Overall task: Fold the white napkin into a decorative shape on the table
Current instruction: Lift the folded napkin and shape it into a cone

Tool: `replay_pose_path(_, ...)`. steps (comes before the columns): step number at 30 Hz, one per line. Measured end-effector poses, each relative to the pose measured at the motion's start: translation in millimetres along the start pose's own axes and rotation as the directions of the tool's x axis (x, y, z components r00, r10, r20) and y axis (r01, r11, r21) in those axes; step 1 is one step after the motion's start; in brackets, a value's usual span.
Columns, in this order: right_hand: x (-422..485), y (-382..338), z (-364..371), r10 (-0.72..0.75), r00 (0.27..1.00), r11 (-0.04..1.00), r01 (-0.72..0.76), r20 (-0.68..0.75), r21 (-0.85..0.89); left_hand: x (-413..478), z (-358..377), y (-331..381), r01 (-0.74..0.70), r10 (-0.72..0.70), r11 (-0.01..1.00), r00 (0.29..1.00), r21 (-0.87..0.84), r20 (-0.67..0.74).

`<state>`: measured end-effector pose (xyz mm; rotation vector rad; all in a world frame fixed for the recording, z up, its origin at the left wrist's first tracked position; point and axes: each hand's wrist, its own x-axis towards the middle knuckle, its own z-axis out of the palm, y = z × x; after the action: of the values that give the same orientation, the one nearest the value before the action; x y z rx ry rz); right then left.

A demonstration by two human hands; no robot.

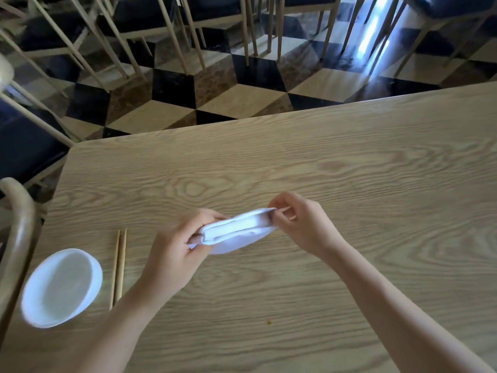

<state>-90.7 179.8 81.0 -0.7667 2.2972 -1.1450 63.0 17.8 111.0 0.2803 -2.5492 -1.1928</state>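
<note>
bowl sat white at near-left tabletop edge | chopsticks lay just beside it | left hand pinched napkin's left end, grip closed | right hand pinched its right end, grip closed | napkin was folded into a band, stretched between hands above tabletop | chairs stood beyond on checkered floor

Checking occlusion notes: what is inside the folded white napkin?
A thin wooden stick pokes out of the napkin at the right hand. The left hand grips the other end. The rest inside is covered.
</note>
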Motion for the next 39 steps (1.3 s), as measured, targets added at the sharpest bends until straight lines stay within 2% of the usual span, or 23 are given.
replay_pose_path(2, 3, 2, 2, 0.063, 0.996, 0.994, -0.069, 0.061, 0.09, -1, 4, -1, -0.02, 0.021, 0.999, 1.0, 0.046, -0.022)
replay_pose_path(5, 6, 4, -1, 0.18, 0.969, 0.866, -0.238, 0.171, 0.44, 0, 5, -6, 0.147, -0.146, 0.989, 0.981, -0.003, -0.132)
replay_pose_path(6, 6, 4, -4, 0.185, 0.96, 0.822, -0.268, 0.209, 0.502, 0, 5, -7, 0.203, -0.204, 0.979, 0.966, -0.023, -0.16)
replay_pose_path(10, 4, 11, -9, 0.132, 0.936, 0.745, -0.311, 0.326, 0.591, 0, 8, -10, 0.365, -0.393, 0.908, 0.912, -0.204, -0.118)
replay_pose_path(12, 1, 13, -8, 0.081, 0.933, 0.741, -0.291, 0.35, 0.605, -2, 9, -11, 0.401, -0.443, 0.871, 0.891, -0.283, -0.101)
replay_pose_path(16, -4, 8, -5, 0.018, 0.953, 0.827, -0.184, 0.301, 0.532, -6, 13, -11, 0.421, -0.481, 0.813, 0.875, -0.403, -0.057)
replay_pose_path(22, -5, 3, -1, 0.051, 0.989, 0.803, -0.125, 0.141, 0.583, -10, 14, -11, 0.426, -0.497, 0.789, 0.866, -0.444, -0.053)
replay_pose_path(25, -6, 4, -2, 0.058, 0.992, 0.73, -0.12, 0.114, 0.673, -11, 11, -13, 0.431, -0.517, 0.774, 0.853, -0.465, -0.071)
replay_pose_path(28, -8, 6, 3, 0.102, 0.99, 0.649, -0.143, 0.1, 0.747, -9, 13, -14, 0.451, -0.567, 0.688, 0.823, -0.568, -0.034)
replay_pose_path(32, -8, 12, 11, 0.172, 0.978, 0.592, -0.2, 0.12, 0.781, -6, 24, -11, 0.514, -0.657, 0.473, 0.747, -0.716, 0.103)
replay_pose_path(35, -6, 16, 12, 0.199, 0.973, 0.558, -0.214, 0.121, 0.801, -9, 25, -12, 0.473, -0.627, 0.344, 0.759, -0.811, 0.176)
replay_pose_path(39, -5, 18, 10, 0.245, 0.964, 0.536, -0.222, 0.102, 0.814, -11, 28, -12, 0.459, -0.554, 0.287, 0.796, -0.84, 0.245)
